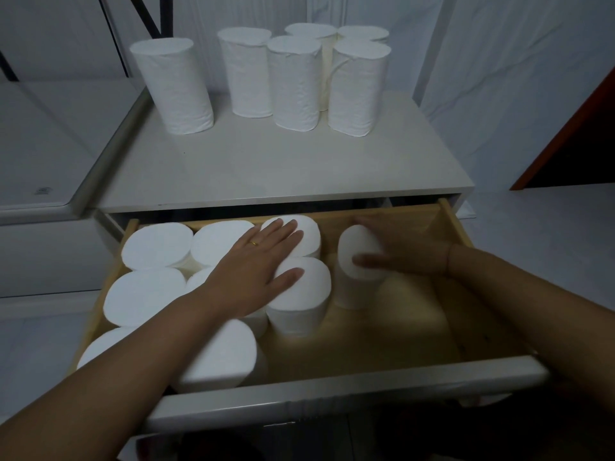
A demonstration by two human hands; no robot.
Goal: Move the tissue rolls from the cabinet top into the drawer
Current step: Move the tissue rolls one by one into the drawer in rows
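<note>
Several white tissue rolls (293,84) stand upright at the back of the white cabinet top (266,168). Below it the wooden drawer (399,327) is pulled out, and several more rolls (146,294) stand packed in its left half. My left hand (256,267) lies flat, fingers spread, on top of two of those rolls near the drawer's middle. My right hand (402,251) grips a single upright tissue roll (359,257) from its right side, standing in the drawer just right of the packed group.
The drawer's right half shows bare wooden floor. The white drawer front (332,394) runs across below my forearms. A white appliance-like surface (50,154) adjoins the cabinet on the left, and white fabric (515,78) hangs behind on the right.
</note>
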